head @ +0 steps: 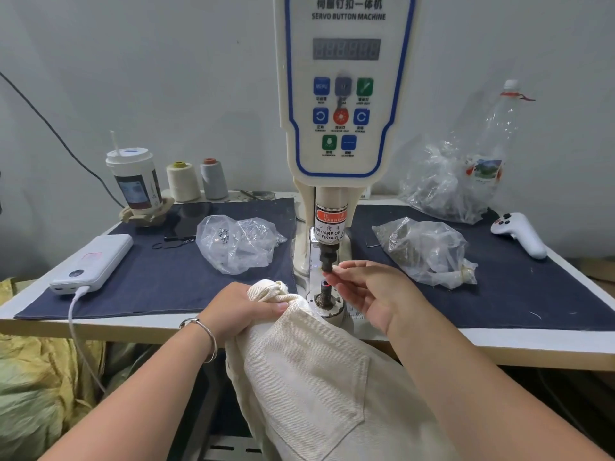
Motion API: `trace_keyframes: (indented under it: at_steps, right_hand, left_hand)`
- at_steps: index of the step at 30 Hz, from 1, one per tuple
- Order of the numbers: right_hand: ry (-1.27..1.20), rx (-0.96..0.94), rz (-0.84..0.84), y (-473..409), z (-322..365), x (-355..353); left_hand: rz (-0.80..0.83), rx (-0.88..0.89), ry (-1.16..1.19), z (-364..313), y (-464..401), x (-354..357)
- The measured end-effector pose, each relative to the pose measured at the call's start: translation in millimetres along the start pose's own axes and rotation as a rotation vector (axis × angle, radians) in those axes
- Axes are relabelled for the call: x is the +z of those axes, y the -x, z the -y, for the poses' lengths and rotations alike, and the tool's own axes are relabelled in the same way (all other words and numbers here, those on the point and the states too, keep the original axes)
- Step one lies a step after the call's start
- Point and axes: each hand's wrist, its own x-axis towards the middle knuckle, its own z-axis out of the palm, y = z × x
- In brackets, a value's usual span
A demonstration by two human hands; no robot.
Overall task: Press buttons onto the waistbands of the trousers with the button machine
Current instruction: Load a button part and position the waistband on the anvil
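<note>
The white servo button machine [346, 94] stands at the table's middle, its black upper punch [327, 259] above the lower die [324, 291]. Cream trousers [309, 367] hang over the table's front edge, a back pocket facing up. My left hand [244, 309] grips the bunched waistband just left of the die. My right hand [366, 291] reaches from the right, its fingertips at the tip of the upper punch, seemingly pinching a small part there; the part itself is hidden by the fingers.
Two clear bags of buttons lie on the dark cloth, one left [238, 242] and one right [426, 251] of the machine. A power bank [93, 262], cup [134, 181], thread cones [183, 181], white controller [519, 234] and plastic bottle [492, 151] stand around.
</note>
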Motion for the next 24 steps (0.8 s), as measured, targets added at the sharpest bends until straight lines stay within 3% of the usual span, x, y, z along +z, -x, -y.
trace_keyframes:
  at_steps: [7, 24]
  right_hand:
    - [-0.016, 0.095, 0.0, -0.7, 4.5, 3.4]
    - [0.042, 0.126, -0.064, 6.0, 6.0, 6.8]
  left_hand:
    - [-0.011, -0.002, -0.002, 0.1, -0.8, 0.1]
    - [-0.007, 0.002, -0.011, 0.6, -1.7, 0.0]
